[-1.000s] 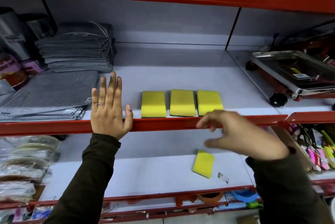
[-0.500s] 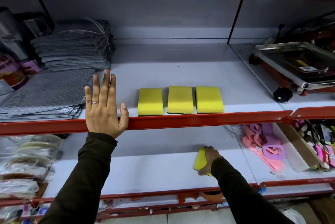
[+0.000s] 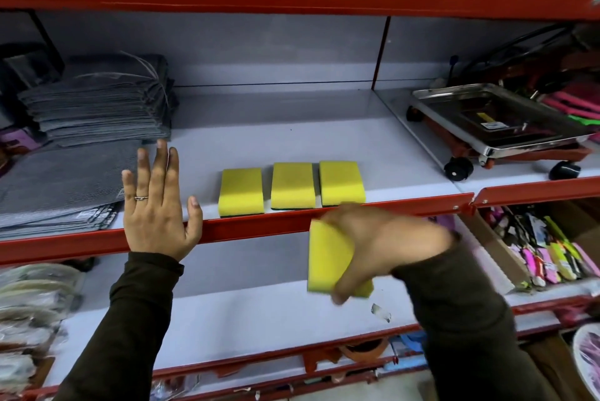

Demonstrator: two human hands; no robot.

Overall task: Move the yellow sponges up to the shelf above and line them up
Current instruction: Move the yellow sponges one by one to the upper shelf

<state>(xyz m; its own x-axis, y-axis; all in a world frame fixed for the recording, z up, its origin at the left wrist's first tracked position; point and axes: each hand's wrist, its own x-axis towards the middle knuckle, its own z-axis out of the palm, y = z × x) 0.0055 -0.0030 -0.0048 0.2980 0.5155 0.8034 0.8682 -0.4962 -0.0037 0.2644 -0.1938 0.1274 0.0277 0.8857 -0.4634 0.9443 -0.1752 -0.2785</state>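
Observation:
Three yellow sponges lie side by side near the front of the upper shelf (image 3: 324, 137): a left sponge (image 3: 241, 191), a middle sponge (image 3: 292, 185) and a right sponge (image 3: 341, 182). My right hand (image 3: 386, 245) grips a fourth yellow sponge (image 3: 328, 254), held upright in the air just below the shelf's red front rail (image 3: 259, 227) and under the right sponge. My left hand (image 3: 157, 202) lies flat with fingers spread on that rail, left of the row, holding nothing.
Grey cloth stacks (image 3: 97, 108) fill the upper shelf's left side. A steel tray on wheels (image 3: 496, 128) sits at the right. The lower shelf (image 3: 227, 319) carries a scrap of foil (image 3: 381, 313); bagged goods (image 3: 29, 303) lie at its left, colourful packets (image 3: 548, 258) at its right.
My right hand reached down to the lower shelf, closed on the lone yellow sponge there and has lifted it up to the rail. My left hand stayed on the rail.

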